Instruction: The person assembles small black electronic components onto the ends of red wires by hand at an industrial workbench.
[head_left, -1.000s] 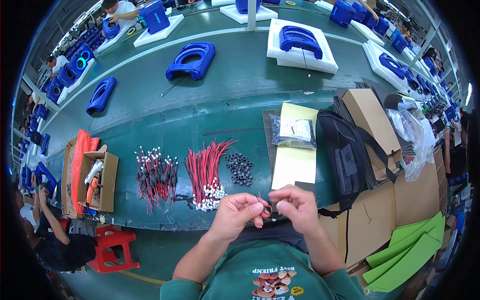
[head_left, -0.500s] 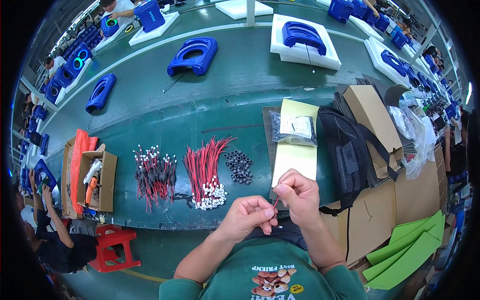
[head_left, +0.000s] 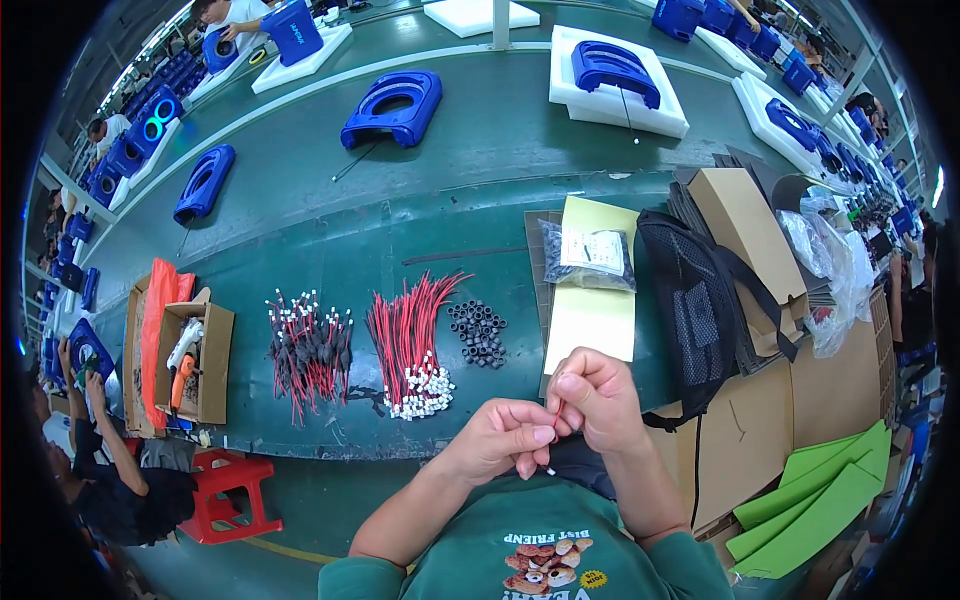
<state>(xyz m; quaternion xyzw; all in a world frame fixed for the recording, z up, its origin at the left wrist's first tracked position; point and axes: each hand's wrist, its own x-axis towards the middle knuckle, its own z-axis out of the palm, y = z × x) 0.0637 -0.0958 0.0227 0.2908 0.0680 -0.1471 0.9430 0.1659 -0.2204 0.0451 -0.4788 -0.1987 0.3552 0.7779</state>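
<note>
A thin, flexible red wire (head_left: 558, 409) is at the near edge of the green workbench (head_left: 250, 258), pinched between the two hands; a small white connector (head_left: 550, 470) shows just below the left hand (head_left: 505, 436). The bench top is smooth and slightly glossy. On it, to the left, lies a tangled bundle of red-and-black leads (head_left: 312, 346) with swollen dark middles. Right of that, straighter red wires (head_left: 405, 330) fan toward the far side, their blocky white plugs (head_left: 420, 393) heaped at the near end. Next come short, matt black tubes (head_left: 477, 334) in a loose pile, then a crinkled clear bag (head_left: 590, 258) of dark parts on a flat yellow sheet (head_left: 590, 325). Farther off stand rounded, hard blue housings (head_left: 428, 108), one on blocky white foam (head_left: 575, 107).

One second ago the wire curled in a loop and the hands were farther apart; half a second ago a longer piece showed between them. Now they nearly meet, and only a short bit of red is visible.

The left hand is turned inward, thumb pressed toward the index finger on the wire. The right hand (head_left: 602, 408), slightly farther and higher, has its fingers curled and thumb folded in, gripping the wire too.
</note>
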